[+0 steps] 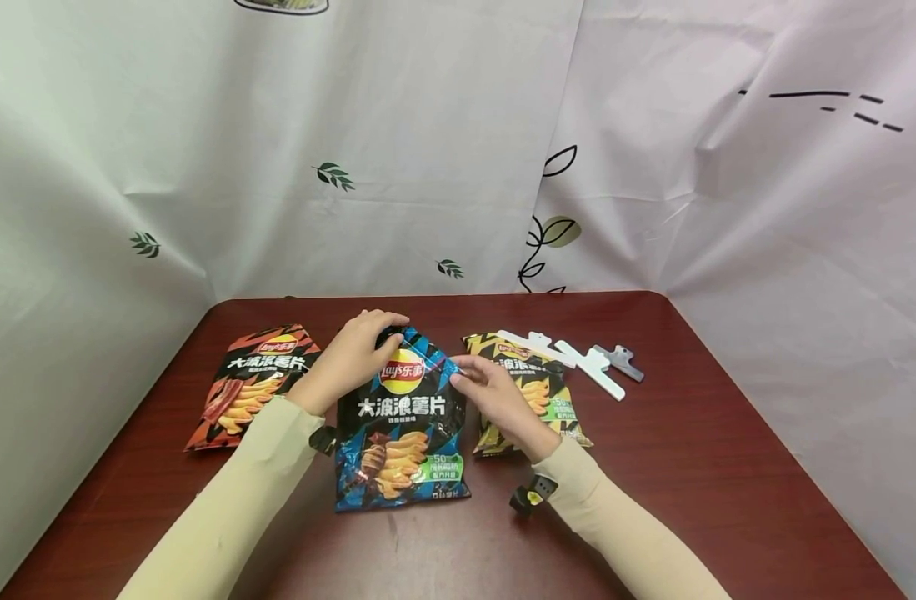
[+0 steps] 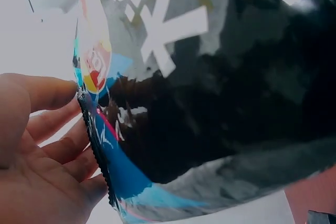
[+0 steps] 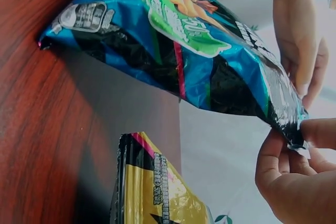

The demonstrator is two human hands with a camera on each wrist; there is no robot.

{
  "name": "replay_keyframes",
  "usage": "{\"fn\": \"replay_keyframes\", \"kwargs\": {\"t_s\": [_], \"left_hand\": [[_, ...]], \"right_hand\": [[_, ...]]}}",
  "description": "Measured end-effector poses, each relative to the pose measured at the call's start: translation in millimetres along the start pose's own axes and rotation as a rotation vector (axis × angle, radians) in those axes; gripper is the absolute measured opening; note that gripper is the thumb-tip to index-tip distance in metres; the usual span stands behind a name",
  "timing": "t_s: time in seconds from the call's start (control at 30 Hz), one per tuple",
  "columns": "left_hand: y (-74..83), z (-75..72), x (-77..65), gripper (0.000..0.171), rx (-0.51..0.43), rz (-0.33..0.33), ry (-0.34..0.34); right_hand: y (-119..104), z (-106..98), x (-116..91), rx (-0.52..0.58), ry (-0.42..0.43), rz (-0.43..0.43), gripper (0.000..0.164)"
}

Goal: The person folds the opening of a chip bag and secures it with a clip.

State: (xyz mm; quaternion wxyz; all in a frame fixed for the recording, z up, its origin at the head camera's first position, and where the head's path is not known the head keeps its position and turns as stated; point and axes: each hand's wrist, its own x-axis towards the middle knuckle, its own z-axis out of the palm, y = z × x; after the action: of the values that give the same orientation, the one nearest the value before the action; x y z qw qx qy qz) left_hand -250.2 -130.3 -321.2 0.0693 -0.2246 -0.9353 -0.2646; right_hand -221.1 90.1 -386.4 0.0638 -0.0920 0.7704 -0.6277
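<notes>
A blue and black bag of potato chips [image 1: 402, 417] leans toward me at the middle of the table, its bottom end on the tabletop. My left hand [image 1: 356, 357] pinches its top edge at the left corner, thumb in front and fingers behind. The right hand [image 1: 497, 400] pinches the top right corner, which the right wrist view shows between thumb [image 3: 319, 132] and fingers. In the left wrist view the bag's dark front [image 2: 236, 77] fills most of the picture, with the crimped top edge beside the left fingers.
A red chip bag [image 1: 255, 383] lies to the left. On the right lies a yellow chip bag [image 1: 536, 396], with a white clip [image 1: 536, 346] over its top. Another white clip [image 1: 594, 367] and a grey clip [image 1: 621, 362] lie beside it. White printed cloth [image 1: 427, 150] hangs behind the table.
</notes>
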Motion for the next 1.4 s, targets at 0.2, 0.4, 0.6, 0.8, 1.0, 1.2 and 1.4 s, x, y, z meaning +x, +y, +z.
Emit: {"fn": "replay_keyframes", "kwargs": {"t_s": [0.2,0.4,0.6,0.8,1.0,1.2,1.4], "left_hand": [[-1.8,1.1,-0.6,0.028,-0.002,0.037,0.044],[-3.5,2.0,-0.8,0.023,0.008,0.067,0.078],[-4.9,2.0,-1.0,0.018,-0.002,0.089,0.098],[-4.8,2.7,-1.1,0.015,-0.012,0.094,0.108],[-5.7,3.9,-1.6,0.015,-0.019,0.094,0.106],[-5.0,3.6,-2.9,0.013,-0.015,0.109,0.101],[-5.9,3.8,-3.7,0.014,-0.013,0.106,0.090]], "right_hand": [[0.5,-0.6,-0.8,-0.034,0.016,-0.012,0.030],[2.2,-2.2,-2.8,-0.070,0.032,-0.010,0.028],[1.7,-3.2,-4.1,-0.112,0.061,-0.019,0.028],[3.6,-4.8,-3.8,-0.112,0.051,-0.043,0.026],[5.2,-5.6,-4.5,-0.110,0.049,-0.052,0.026],[7.9,-6.6,-4.8,-0.109,0.056,-0.081,0.026],[5.3,-7.0,-5.7,-0.077,0.037,-0.097,0.027]]}}
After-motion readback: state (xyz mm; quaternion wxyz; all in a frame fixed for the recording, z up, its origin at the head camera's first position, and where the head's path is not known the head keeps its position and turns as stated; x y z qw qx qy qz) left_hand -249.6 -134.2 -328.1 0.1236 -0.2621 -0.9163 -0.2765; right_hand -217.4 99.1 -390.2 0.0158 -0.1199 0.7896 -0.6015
